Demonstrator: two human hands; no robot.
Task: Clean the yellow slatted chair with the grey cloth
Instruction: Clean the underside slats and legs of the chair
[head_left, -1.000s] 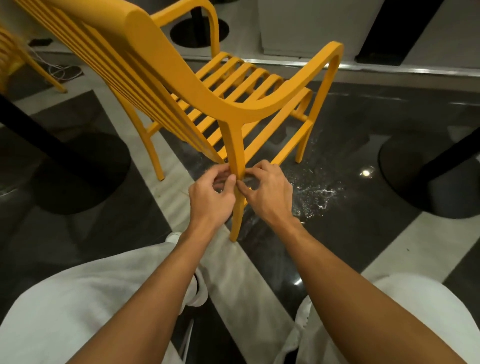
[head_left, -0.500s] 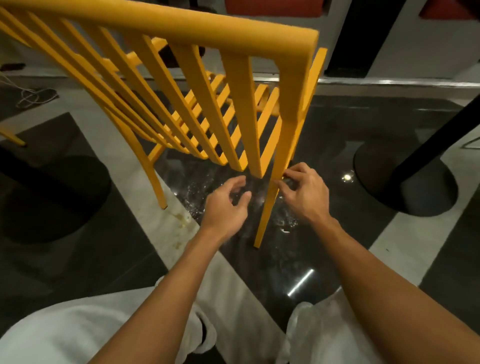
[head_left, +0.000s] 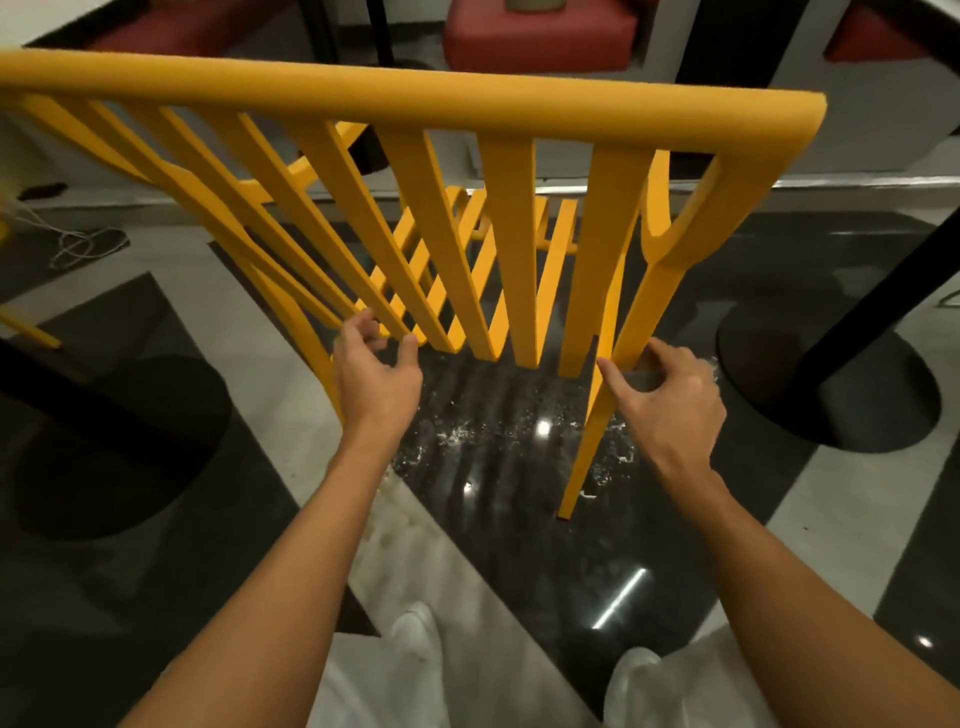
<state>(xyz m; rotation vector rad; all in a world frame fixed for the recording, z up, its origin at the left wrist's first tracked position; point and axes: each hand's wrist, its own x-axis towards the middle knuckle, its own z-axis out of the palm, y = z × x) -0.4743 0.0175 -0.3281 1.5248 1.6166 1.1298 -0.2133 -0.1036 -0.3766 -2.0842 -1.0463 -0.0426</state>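
Note:
The yellow slatted chair (head_left: 511, 249) stands right in front of me, its back turned toward me and its top rail across the view. My right hand (head_left: 670, 400) holds the right rear leg just under the seat, thumb on one side and fingers curled behind it. My left hand (head_left: 376, 376) reaches the lower ends of the left back slats, with fingers and thumb curled on them. I see no grey cloth in either hand or anywhere in view.
Round black table bases stand on the floor at left (head_left: 104, 447) and right (head_left: 831, 395). White specks and wet patches (head_left: 519, 431) lie on the glossy dark floor under the chair. A white cable (head_left: 78, 244) lies at far left. Red seats (head_left: 540, 36) are behind.
The view has swung from the chair's side to its back. My hands have moved apart: the left went from the rear leg to the slat ends, the right stays on the leg.

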